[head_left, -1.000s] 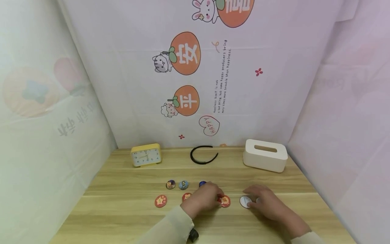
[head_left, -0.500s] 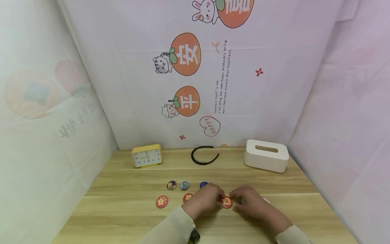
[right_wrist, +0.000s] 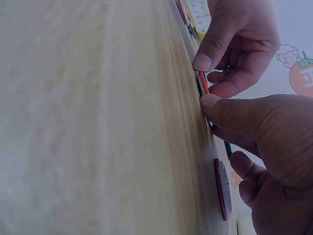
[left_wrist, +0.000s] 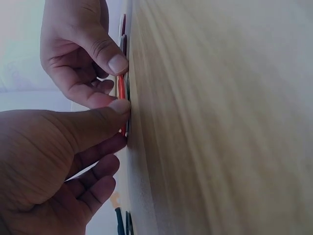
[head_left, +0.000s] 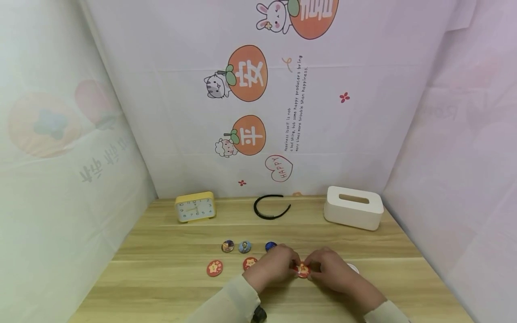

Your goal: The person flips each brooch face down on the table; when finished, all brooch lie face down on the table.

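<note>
Fingers nearly closed, our left hand (head_left: 275, 268) and right hand (head_left: 333, 270) pinch a glossy red round badge (head_left: 304, 269) | right just reached its right edge | two-handed control likely

From my remote seat I see a small tabletop booth: a wood-grain table (head_left: 169, 291) enclosed by a pale back sheet (head_left: 181, 121), left sheet (head_left: 44, 211) and right sheet (head_left: 464, 188). The back one bears cartoon animals (head_left: 216, 85) and orange fruits (head_left: 258, 130) (its lettering runs sideways to me). Household goods stand about: a yellow alarm clock (head_left: 195, 209) near the far left corner, a black headband (head_left: 263, 217) by the far edge's middle, a white tissue box (head_left: 352, 216) near the far right corner.
</note>
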### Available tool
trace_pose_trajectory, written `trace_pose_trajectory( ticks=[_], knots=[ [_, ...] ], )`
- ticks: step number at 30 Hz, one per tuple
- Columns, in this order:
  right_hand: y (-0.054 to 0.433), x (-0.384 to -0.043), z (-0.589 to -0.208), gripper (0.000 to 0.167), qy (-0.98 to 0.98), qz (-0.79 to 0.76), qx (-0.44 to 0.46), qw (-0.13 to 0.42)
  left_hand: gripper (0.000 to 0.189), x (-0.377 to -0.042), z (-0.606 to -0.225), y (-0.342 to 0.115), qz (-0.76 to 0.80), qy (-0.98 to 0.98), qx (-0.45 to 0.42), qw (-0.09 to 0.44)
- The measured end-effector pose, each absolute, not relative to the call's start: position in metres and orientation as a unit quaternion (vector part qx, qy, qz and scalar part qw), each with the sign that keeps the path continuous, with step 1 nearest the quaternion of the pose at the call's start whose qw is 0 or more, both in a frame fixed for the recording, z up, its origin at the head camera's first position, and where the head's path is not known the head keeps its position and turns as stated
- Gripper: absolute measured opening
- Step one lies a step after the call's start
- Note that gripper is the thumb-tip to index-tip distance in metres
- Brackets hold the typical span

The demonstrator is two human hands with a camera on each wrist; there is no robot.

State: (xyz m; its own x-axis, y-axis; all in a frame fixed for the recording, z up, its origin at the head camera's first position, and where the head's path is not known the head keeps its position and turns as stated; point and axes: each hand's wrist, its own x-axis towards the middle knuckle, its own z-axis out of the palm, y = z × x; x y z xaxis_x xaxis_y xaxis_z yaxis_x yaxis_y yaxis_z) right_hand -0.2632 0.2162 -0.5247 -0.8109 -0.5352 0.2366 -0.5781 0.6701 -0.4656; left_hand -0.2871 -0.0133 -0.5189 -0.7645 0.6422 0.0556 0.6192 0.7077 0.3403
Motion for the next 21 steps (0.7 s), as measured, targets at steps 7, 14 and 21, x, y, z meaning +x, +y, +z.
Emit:
trace_pose_trajectory(
  ticks=[7,14,21],
  knots=[
    [0.2167,-0.2656,-0.5257,0.018,-0.914,0.271,0.301,0.041,0.012,-0.2882,-0.5184,-0.0137,0.174,0.921,0.346,0.028],
    [0.2188,-0.265,-0.5244,0.013,-0.912,0.276,0.301,0.037,0.012,-0.2866,-0.5152,-0.0174,0.162,0.917,0.364,0.023],
    [0.225,-0.2639,-0.5267,0.016,-0.915,0.268,0.292,0.078,0.02,-0.2857,-0.5153,-0.0203,0.159,0.917,0.367,0.001]
  ],
)
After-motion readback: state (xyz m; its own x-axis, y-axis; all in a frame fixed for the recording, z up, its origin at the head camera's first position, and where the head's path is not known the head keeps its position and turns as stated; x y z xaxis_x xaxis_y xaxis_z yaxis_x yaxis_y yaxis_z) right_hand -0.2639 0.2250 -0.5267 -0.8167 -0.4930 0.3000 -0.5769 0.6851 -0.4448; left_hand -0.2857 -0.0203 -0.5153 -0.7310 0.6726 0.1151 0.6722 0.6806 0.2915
